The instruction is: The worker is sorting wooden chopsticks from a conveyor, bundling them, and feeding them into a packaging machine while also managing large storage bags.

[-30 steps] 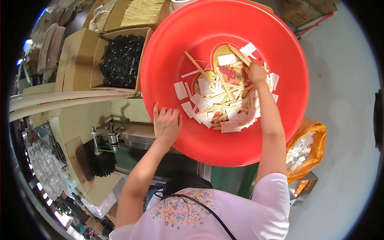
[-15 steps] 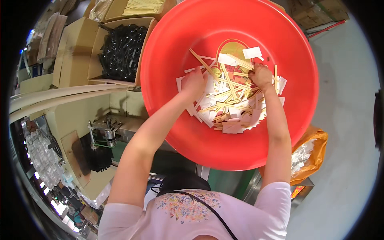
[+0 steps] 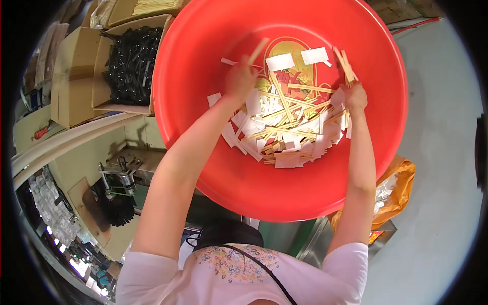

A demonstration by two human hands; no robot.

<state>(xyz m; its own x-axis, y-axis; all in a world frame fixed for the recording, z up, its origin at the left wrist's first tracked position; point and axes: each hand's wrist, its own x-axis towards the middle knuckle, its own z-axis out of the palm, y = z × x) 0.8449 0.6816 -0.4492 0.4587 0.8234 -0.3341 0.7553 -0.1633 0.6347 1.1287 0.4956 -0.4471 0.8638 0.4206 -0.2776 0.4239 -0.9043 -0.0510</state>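
Observation:
A large red basin (image 3: 188,61) holds a heap of pale wooden chopsticks (image 3: 284,104) mixed with small white paper pieces (image 3: 280,62). My left hand (image 3: 240,81), smeared by motion, is closed on a chopstick that juts up from it over the left part of the heap. At the heap's right side, my right hand (image 3: 355,96) grips a small bunch of chopsticks (image 3: 344,65), which point away from me past its fingers. How many it holds I cannot tell.
On the left stand open cardboard boxes, one full of black plastic-wrapped items (image 3: 133,63), another of pale sticks (image 3: 155,6). A metal fixture (image 3: 122,178) with a black brush (image 3: 119,211) lies lower left. An orange bag (image 3: 399,190) sits right of the basin.
My right hand has moved right, lifting a bunch of chopsticks from the heap. My left hand has moved slightly up and left with a chopstick. The basin appears shifted left in view.

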